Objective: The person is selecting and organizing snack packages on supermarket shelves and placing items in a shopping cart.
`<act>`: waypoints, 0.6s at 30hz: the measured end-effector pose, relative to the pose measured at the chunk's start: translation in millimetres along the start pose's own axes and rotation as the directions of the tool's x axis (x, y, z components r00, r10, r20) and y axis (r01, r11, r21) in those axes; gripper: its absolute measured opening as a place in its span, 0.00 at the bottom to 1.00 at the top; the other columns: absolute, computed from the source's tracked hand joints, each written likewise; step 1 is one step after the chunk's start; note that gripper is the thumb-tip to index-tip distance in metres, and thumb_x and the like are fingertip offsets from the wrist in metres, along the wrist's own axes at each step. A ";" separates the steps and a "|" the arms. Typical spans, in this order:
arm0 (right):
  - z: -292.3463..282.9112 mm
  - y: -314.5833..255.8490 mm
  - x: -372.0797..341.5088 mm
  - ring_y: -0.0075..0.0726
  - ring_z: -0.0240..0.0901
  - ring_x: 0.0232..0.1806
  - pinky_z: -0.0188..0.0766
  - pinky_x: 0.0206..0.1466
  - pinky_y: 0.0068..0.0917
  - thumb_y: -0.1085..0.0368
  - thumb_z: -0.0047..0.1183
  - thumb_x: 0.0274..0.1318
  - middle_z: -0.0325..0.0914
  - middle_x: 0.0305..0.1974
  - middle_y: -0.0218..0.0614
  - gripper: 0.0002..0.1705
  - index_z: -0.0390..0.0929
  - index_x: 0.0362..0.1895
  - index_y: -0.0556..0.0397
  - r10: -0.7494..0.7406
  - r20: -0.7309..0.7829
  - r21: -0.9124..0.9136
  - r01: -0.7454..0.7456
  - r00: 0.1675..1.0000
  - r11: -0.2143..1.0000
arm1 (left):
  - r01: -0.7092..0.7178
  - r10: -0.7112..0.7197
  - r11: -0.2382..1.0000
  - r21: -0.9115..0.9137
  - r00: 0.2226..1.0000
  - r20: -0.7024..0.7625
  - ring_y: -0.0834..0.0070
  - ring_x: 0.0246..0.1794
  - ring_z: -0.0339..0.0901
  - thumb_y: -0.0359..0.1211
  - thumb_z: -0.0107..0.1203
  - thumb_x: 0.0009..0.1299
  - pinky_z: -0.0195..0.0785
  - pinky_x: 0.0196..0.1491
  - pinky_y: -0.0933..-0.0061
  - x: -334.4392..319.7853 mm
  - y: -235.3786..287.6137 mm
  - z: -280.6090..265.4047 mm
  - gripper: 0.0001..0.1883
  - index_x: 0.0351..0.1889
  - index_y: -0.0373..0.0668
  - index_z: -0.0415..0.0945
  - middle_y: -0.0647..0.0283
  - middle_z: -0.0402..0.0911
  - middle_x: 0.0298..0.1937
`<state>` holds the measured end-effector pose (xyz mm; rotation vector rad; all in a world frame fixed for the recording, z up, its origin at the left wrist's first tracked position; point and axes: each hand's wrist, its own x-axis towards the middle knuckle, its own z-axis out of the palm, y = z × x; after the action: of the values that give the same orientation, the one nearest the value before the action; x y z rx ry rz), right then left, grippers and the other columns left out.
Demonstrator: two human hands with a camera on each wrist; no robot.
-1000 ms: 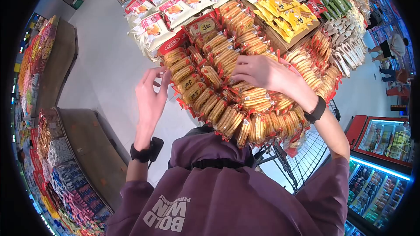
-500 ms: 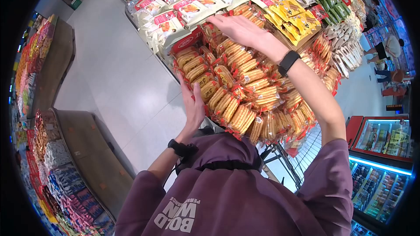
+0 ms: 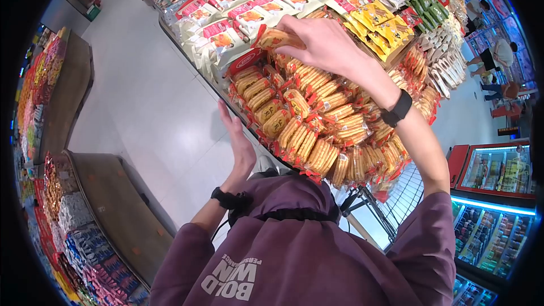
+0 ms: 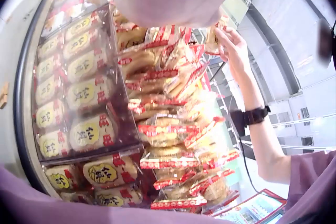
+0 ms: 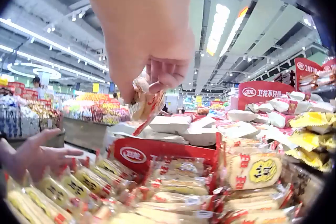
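My right hand grips a clear packet of rice crackers with red ends, raised above the far left part of the cracker pile. In the right wrist view that packet hangs from the thumb and fingers. Below lie rows of similar cracker packets, many standing on edge. My left hand is beside the pile's left edge, its fingers extended and nothing in it. The right wrist view shows the left hand with spread fingers near the packets.
A red divider sign separates the crackers from white-and-pink snack bags. Yellow packets lie to their right. A shopping cart stands at the near right. Another display counter is across the aisle on the left; people stand at the far right.
The right hand moved from mid-pile to the far left part and lifted a cracker packet. The left hand came nearer the pile's front left edge, then drew slightly away with fingers straight.
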<state>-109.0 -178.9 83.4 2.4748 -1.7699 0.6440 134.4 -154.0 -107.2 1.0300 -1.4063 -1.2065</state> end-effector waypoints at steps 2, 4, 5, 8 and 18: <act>-5.4 -12.4 -8.5 0.53 0.76 0.26 0.71 0.32 0.42 0.51 0.63 0.61 0.78 0.24 0.41 0.21 0.73 0.45 0.52 0.119 -0.025 0.054 -0.118 0.993 0.992 | 0.013 -0.013 1.000 0.008 1.000 -0.018 0.58 0.85 0.33 0.56 0.29 0.82 0.27 0.82 0.59 10.6 5.1 -16.1 0.41 0.82 0.35 0.36 0.49 0.38 0.85; -8.8 -14.3 -17.8 0.51 0.75 0.25 0.71 0.33 0.41 0.46 0.63 0.59 0.77 0.24 0.42 0.25 0.75 0.47 0.52 0.217 0.005 0.105 -0.217 0.976 0.971 | -0.031 0.036 0.996 0.089 0.998 -0.054 0.63 0.83 0.44 0.48 0.33 0.84 0.36 0.81 0.58 20.7 10.3 -28.3 0.34 0.81 0.38 0.46 0.52 0.48 0.83; -14.5 -15.1 -23.3 0.54 0.78 0.28 0.73 0.35 0.44 0.46 0.63 0.59 0.79 0.25 0.43 0.25 0.75 0.49 0.52 0.262 0.036 0.130 -0.265 0.964 0.956 | -0.065 0.071 0.987 0.149 0.997 -0.035 0.63 0.82 0.48 0.47 0.36 0.84 0.40 0.80 0.58 24.5 19.6 -34.5 0.32 0.80 0.38 0.50 0.52 0.52 0.81; -17.1 -17.5 -44.4 0.52 0.81 0.39 0.76 0.44 0.46 0.46 0.62 0.60 0.82 0.33 0.46 0.26 0.77 0.54 0.49 0.151 0.182 0.128 -0.176 0.972 0.976 | -0.182 0.174 0.980 0.079 0.980 0.094 0.68 0.68 0.70 0.34 0.55 0.77 0.65 0.66 0.63 34.7 55.3 -39.1 0.27 0.72 0.36 0.65 0.54 0.74 0.69; 23.4 -53.4 -74.9 0.48 0.73 0.48 0.73 0.53 0.43 0.62 0.60 0.60 0.78 0.43 0.42 0.20 0.77 0.52 0.59 -0.057 0.158 0.335 0.001 0.986 0.942 | 0.080 -0.091 0.996 0.044 0.779 0.620 0.83 0.36 0.81 0.31 0.65 0.72 0.75 0.43 0.79 30.0 83.2 -21.9 0.17 0.56 0.34 0.79 0.63 0.86 0.41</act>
<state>-72.9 -98.8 47.2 2.8471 -1.8054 0.8200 150.7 -174.4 -19.9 0.7270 -1.8872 -1.7075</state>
